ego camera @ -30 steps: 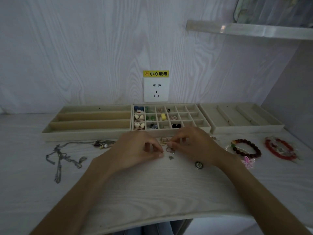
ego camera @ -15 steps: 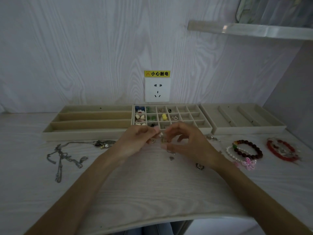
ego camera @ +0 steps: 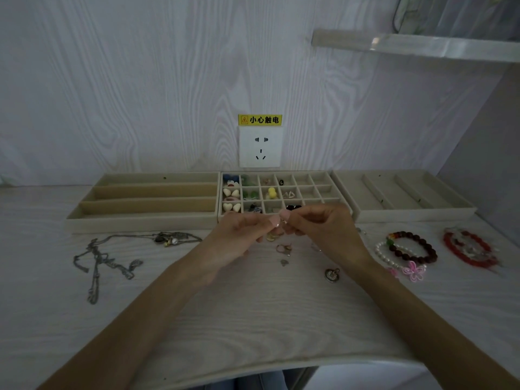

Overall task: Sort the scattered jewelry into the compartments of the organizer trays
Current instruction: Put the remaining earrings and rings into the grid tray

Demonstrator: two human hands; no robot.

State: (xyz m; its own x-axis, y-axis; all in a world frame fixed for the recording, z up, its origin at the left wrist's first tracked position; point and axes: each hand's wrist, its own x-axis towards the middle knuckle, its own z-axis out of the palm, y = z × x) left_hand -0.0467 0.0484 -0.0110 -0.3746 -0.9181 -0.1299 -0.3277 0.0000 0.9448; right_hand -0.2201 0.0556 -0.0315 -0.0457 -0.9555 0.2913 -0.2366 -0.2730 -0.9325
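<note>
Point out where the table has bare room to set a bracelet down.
Bare table runs along the near edge, below both forearms. Another gap lies between the necklaces and the left hand. It is crowded under the hands and around the bracelets at right.

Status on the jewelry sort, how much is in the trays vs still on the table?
Done: the left columns of the grid tray hold small pieces. In hand: left hand and right hand pinch a tiny item at the tray's front edge; what it is can't be made out. Left: silver chains, bead bracelets, red bracelet, round pendant, small loose bits. The long-slot tray and right tray look unfilled.
</note>
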